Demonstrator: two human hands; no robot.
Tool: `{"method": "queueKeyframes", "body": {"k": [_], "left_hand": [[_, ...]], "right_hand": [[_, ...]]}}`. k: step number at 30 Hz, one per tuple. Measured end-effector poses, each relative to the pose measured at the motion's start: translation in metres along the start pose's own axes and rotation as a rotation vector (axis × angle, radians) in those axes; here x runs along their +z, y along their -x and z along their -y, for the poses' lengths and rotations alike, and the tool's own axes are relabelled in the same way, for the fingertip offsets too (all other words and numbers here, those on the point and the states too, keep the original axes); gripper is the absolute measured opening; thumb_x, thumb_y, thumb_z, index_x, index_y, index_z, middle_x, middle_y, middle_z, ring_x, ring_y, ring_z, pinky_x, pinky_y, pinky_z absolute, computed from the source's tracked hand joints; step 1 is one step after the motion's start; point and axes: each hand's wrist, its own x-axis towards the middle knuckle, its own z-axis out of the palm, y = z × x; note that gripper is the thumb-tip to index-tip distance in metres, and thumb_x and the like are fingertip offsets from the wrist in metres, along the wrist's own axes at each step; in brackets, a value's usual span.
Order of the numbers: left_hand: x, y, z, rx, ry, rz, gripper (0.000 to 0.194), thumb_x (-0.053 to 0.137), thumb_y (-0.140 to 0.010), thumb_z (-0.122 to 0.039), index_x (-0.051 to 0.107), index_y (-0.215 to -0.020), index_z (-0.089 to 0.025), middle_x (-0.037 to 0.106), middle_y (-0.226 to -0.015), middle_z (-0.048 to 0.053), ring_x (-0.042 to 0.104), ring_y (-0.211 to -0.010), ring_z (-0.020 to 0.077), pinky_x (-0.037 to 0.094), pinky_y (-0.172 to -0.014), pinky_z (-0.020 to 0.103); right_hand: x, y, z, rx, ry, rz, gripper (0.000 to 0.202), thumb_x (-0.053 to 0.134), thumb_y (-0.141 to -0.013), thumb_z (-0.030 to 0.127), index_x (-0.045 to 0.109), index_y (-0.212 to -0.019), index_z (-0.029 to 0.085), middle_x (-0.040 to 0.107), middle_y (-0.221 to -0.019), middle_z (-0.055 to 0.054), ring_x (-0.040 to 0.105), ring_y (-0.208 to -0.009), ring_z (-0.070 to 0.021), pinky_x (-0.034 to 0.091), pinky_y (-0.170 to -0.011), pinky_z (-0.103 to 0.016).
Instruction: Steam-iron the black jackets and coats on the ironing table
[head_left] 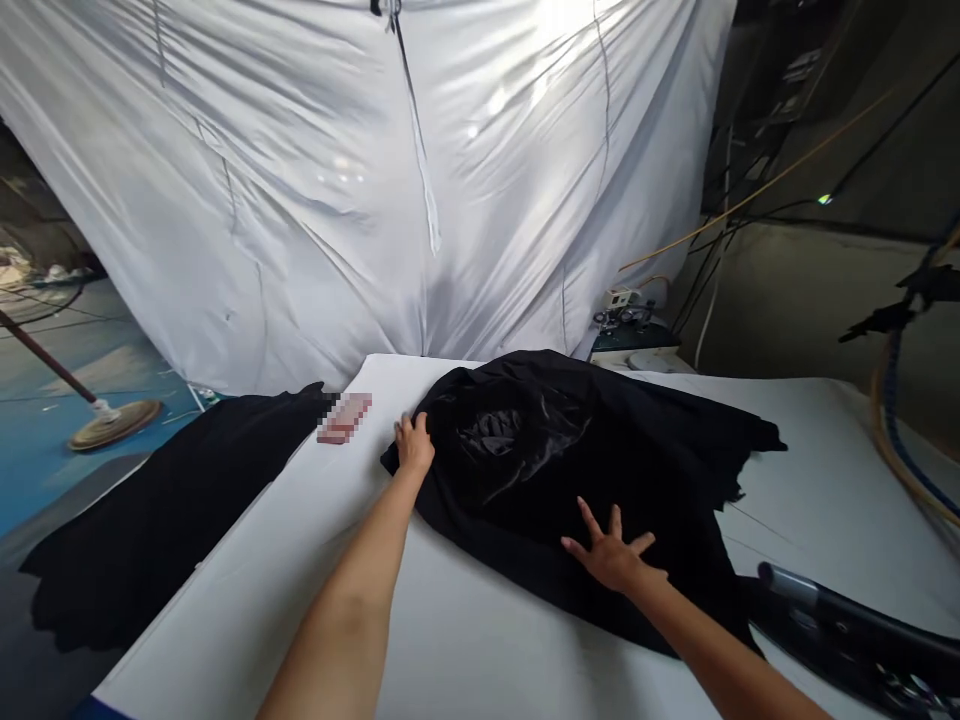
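Observation:
A black garment (525, 560) lies spread on a white-topped table (465, 640), its shiny dark lining (499, 430) showing through an opening near the far side. My left hand (414, 447) rests at the garment's left edge, its fingers apart and slightly bent; whether fabric is pinched beneath them is hidden. Flat on the matte part of the cloth, with fingers spread wide, is my right hand (611, 555). The garment's far right end has an uneven edge that reaches across the table.
Another black cloth (165, 500) hangs at the table's left side. A blurred reddish item (345, 418) lies near the left edge. At right sits a black tubular device (862, 620). White sheeting (315, 180) hangs behind; a round-based stand (112, 425) is on the floor.

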Motion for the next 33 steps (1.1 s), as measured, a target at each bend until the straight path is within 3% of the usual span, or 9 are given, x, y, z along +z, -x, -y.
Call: {"method": "queueKeyframes", "body": {"k": [3,6,9,13,18,22,26,29,33], "left_hand": [[0.003,-0.011,0.009,-0.108,-0.022,0.173,0.068,0.049,-0.08,-0.036,0.017,-0.139,-0.03,0.045,-0.122,0.015,0.05,-0.109,0.03,0.04,-0.087,0.044],[0.007,0.007,0.026,0.044,-0.055,0.243,0.064,0.037,-0.084,-0.023,0.008,-0.139,-0.038,0.052,-0.109,0.008,0.059,-0.092,0.0195,0.045,-0.078,0.034],[0.009,0.041,0.053,0.117,-0.172,0.252,0.065,0.03,-0.082,-0.01,0.016,-0.138,-0.039,0.055,-0.106,0.007,0.06,-0.088,0.0166,0.046,-0.075,0.03],[-0.002,0.065,0.075,-0.075,-0.39,0.528,0.049,0.036,-0.079,-0.012,0.047,-0.125,-0.027,0.06,-0.099,0.013,0.058,-0.091,0.0247,0.048,-0.069,0.036],[-0.014,0.075,0.035,0.295,-0.227,0.262,0.033,0.035,-0.085,-0.024,0.056,-0.11,-0.019,0.049,-0.117,0.015,0.043,-0.111,0.0268,0.036,-0.091,0.043],[0.018,0.095,0.006,0.488,-0.015,0.487,0.07,0.048,-0.073,-0.059,0.027,-0.135,-0.035,0.029,-0.139,0.011,0.027,-0.125,0.0369,0.025,-0.096,0.058],[0.053,0.075,-0.003,0.371,-0.056,0.488,0.081,0.041,-0.07,-0.069,0.012,-0.139,-0.038,0.011,-0.148,0.012,0.003,-0.132,0.0428,0.005,-0.091,0.072],[0.061,0.037,-0.008,0.31,-0.07,0.443,0.077,0.037,-0.074,-0.067,0.01,-0.139,-0.037,0.011,-0.148,0.012,0.003,-0.133,0.0391,0.004,-0.092,0.071],[0.064,0.015,-0.007,0.379,-0.085,0.424,0.082,0.038,-0.071,-0.07,0.008,-0.139,-0.036,0.009,-0.148,0.013,0.0,-0.133,0.0398,0.004,-0.091,0.072]], "right_hand": [[0.021,-0.018,-0.008,0.055,0.016,-0.147,0.083,0.025,-0.064,0.082,0.007,-0.137,0.048,-0.001,-0.149,-0.004,0.012,-0.124,-0.0536,0.011,-0.075,-0.08],[0.016,-0.043,-0.03,-0.016,-0.029,-0.194,0.079,0.027,-0.065,0.08,0.016,-0.136,0.047,0.005,-0.149,-0.003,0.011,-0.124,-0.0537,0.014,-0.075,-0.079],[-0.011,-0.065,-0.044,0.036,-0.094,-0.158,0.076,0.033,-0.068,0.074,0.023,-0.137,0.043,0.015,-0.147,-0.008,0.018,-0.122,-0.0545,0.023,-0.071,-0.078],[-0.063,-0.065,-0.011,0.119,-0.153,0.025,0.068,0.04,-0.072,0.06,0.041,-0.131,0.027,0.031,-0.139,-0.017,0.027,-0.12,-0.0509,0.031,-0.077,-0.07],[-0.077,-0.033,0.074,-0.129,-0.307,-0.121,0.077,0.033,-0.08,0.05,0.012,-0.14,0.007,0.044,-0.125,-0.024,0.051,-0.109,-0.0315,0.04,-0.088,-0.043],[-0.037,-0.04,0.106,-0.176,-0.173,-0.076,0.098,0.041,-0.073,0.062,-0.003,-0.142,0.008,0.037,-0.132,-0.024,0.039,-0.119,-0.0343,0.031,-0.094,-0.052],[-0.024,-0.083,0.105,-0.218,-0.014,-0.109,0.071,0.033,-0.082,0.054,0.022,-0.14,0.014,0.023,-0.143,-0.017,0.011,-0.132,-0.0363,0.013,-0.099,-0.061],[-0.04,-0.104,0.091,-0.286,-0.087,-0.145,0.07,0.037,-0.084,0.04,0.005,-0.143,0.021,0.022,-0.145,-0.012,0.017,-0.132,-0.0302,0.022,-0.1,-0.055],[-0.039,-0.077,0.044,-0.399,-0.046,-0.141,0.069,0.041,-0.083,0.039,0.006,-0.142,0.03,0.024,-0.145,-0.005,0.02,-0.131,-0.0283,0.025,-0.101,-0.049]]}}
